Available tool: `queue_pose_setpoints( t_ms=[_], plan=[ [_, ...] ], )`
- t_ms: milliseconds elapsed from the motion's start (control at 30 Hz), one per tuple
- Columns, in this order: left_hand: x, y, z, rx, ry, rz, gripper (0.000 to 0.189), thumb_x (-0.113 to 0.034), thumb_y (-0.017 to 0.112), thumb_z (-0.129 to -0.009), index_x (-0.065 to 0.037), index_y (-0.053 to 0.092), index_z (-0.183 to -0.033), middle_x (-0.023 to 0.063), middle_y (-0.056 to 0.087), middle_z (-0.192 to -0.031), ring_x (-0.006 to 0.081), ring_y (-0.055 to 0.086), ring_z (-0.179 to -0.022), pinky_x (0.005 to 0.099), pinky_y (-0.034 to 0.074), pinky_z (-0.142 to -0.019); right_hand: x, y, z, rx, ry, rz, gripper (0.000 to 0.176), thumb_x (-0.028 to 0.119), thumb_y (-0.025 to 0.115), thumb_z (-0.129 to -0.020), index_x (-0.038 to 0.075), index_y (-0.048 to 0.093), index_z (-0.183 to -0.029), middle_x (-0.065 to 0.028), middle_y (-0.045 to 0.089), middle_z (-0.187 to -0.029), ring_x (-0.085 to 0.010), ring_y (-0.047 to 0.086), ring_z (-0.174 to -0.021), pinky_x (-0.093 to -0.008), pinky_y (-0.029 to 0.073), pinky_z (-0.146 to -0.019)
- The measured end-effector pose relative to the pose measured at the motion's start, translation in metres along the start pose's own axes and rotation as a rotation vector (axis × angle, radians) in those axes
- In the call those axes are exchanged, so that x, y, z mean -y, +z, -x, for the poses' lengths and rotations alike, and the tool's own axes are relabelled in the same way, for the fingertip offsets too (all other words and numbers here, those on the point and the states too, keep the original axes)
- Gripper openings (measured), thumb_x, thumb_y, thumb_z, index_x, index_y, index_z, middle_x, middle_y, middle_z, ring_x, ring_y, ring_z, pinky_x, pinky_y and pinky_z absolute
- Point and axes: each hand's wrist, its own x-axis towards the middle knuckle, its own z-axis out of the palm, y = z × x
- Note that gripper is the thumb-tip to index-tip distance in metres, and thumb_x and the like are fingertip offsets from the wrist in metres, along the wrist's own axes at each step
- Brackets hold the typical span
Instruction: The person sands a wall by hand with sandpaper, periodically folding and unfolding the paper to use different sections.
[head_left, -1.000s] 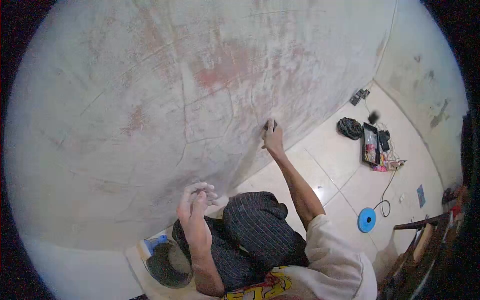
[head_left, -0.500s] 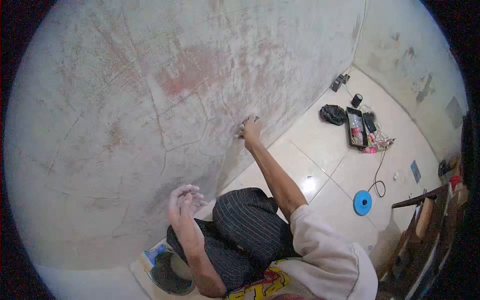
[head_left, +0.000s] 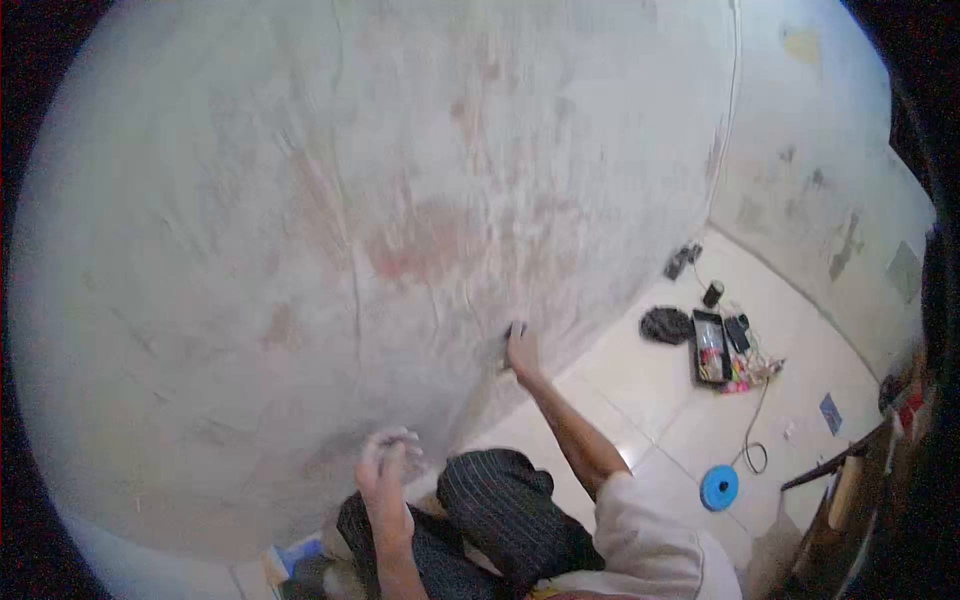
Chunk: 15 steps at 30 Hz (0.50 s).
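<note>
My right hand (head_left: 522, 352) presses against the stained, patchy wall (head_left: 420, 240), closed around a small dark object (head_left: 514, 330) that its fingers mostly hide. Lower and to the left, my left hand (head_left: 385, 468) is near the wall above my knee. Its whitish fingers are loosely bent and apart, blurred a little, with nothing visible in them. Thin raised lines and reddish patches mark the wall around and above both hands.
On the tiled floor (head_left: 610, 400) at right are a black bag (head_left: 666, 325), a black tray (head_left: 711, 347) of items, cables and a blue disc (head_left: 719, 488). Dark wooden furniture (head_left: 850, 500) stands at lower right. A blue item (head_left: 300, 552) lies at lower left.
The view has tilted upward, so the wall marks, floor items and both hands appear lower. My right hand is still at the wall with the dark object; my left is still loosely bent.
</note>
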Motion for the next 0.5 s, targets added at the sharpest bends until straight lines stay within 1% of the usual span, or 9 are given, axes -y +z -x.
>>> queue_pose_setpoints(
  t_ms=[33, 100, 167, 200, 300, 367, 433, 467, 500],
  plan=[
    [0.001, -0.002, -0.004, 0.012, 0.044, 0.018, 0.016, -0.007, 0.052, -0.09, 0.0, 0.059, -0.103, 0.0087, 0.063, -0.096, 0.0147, 0.059, -0.081, 0.0303, 0.052, -0.067, -0.016, 0.005, -0.009, -0.006, -0.206, 0.194, 0.038, 0.033, 0.039, -0.099, -0.001, 0.054, -0.091, -0.0093, 0.053, -0.068, -0.019, 0.056, -0.056, -0.0356, 0.045, -0.037],
    [0.007, -0.003, -0.006, 0.036, 0.045, -0.02, 0.017, -0.011, 0.058, -0.089, -0.002, 0.059, -0.103, 0.0104, 0.063, -0.096, 0.0179, 0.061, -0.079, 0.0321, 0.054, -0.065, 0.046, -0.002, 0.023, 0.007, 0.061, 0.003, 0.038, 0.034, 0.039, -0.099, -0.001, 0.054, -0.091, -0.009, 0.053, -0.068, -0.0209, 0.059, -0.06, -0.0365, 0.045, -0.037],
    [0.006, 0.001, -0.009, 0.031, 0.044, -0.063, 0.018, -0.011, 0.059, -0.088, -0.002, 0.059, -0.104, 0.0107, 0.064, -0.096, 0.018, 0.062, -0.08, 0.032, 0.055, -0.065, 0.017, 0.007, 0.001, -0.291, 0.131, -0.235, 0.04, 0.035, 0.038, -0.1, -0.001, 0.054, -0.092, -0.0082, 0.053, -0.067, -0.021, 0.058, -0.056, -0.0365, 0.048, -0.038],
    [0.01, 0.0, -0.011, 0.035, 0.012, -0.048, 0.019, -0.011, 0.058, -0.088, -0.001, 0.059, -0.104, 0.0109, 0.064, -0.096, 0.0183, 0.062, -0.08, 0.032, 0.055, -0.064, 0.014, 0.009, 0.005, -0.286, 0.111, -0.249, 0.04, 0.035, 0.038, -0.1, -0.001, 0.054, -0.092, -0.0082, 0.053, -0.067, -0.021, 0.058, -0.056, -0.0365, 0.048, -0.038],
    [0.014, -0.004, -0.011, 0.066, 0.011, 0.001, 0.018, -0.007, 0.054, -0.09, 0.0, 0.059, -0.106, 0.0102, 0.063, -0.095, 0.0161, 0.061, -0.08, 0.0305, 0.053, -0.064, 0.036, 0.013, 0.012, -0.222, -0.071, -0.115, 0.039, 0.037, 0.038, -0.1, 0.001, 0.053, -0.096, -0.0068, 0.052, -0.067, -0.0186, 0.055, -0.052, -0.0368, 0.05, -0.039],
    [0.018, -0.009, -0.014, 0.049, -0.002, -0.029, 0.018, -0.009, 0.054, -0.09, -0.001, 0.059, -0.106, 0.01, 0.064, -0.095, 0.0159, 0.061, -0.08, 0.0307, 0.053, -0.064, 0.105, 0.024, 0.074, -0.08, 0.038, -0.32, 0.04, 0.041, 0.041, -0.1, 0.002, 0.052, -0.097, -0.0055, 0.05, -0.066, -0.0165, 0.051, -0.047, -0.0363, 0.05, -0.038],
    [0.02, -0.013, -0.016, 0.05, 0.007, -0.001, 0.02, -0.009, 0.054, -0.09, -0.001, 0.059, -0.107, 0.0101, 0.064, -0.096, 0.016, 0.062, -0.081, 0.0307, 0.053, -0.064, 0.145, 0.037, 0.109, 0.029, 0.079, -0.405, 0.043, 0.046, 0.045, -0.099, 0.004, 0.054, -0.099, -0.0041, 0.049, -0.065, -0.0152, 0.05, -0.046, -0.0343, 0.048, -0.037],
    [0.02, -0.016, -0.015, 0.042, -0.002, 0.02, 0.021, -0.008, 0.053, -0.09, -0.002, 0.059, -0.109, 0.0102, 0.064, -0.096, 0.0161, 0.062, -0.082, 0.0306, 0.054, -0.065, 0.16, 0.042, 0.124, 0.042, 0.063, -0.406, 0.043, 0.046, 0.045, -0.099, 0.004, 0.054, -0.099, -0.0041, 0.049, -0.065, -0.0152, 0.05, -0.046, -0.0343, 0.048, -0.037],
    [0.018, -0.014, -0.016, 0.031, 0.019, 0.036, 0.021, -0.008, 0.053, -0.09, -0.002, 0.059, -0.109, 0.0102, 0.064, -0.096, 0.0161, 0.062, -0.082, 0.0306, 0.054, -0.065, 0.176, 0.045, 0.136, 0.161, 0.035, -0.378, 0.044, 0.047, 0.046, -0.098, 0.003, 0.055, -0.098, -0.0033, 0.05, -0.064, -0.0148, 0.05, -0.047, -0.0333, 0.048, -0.037]
  ],
)
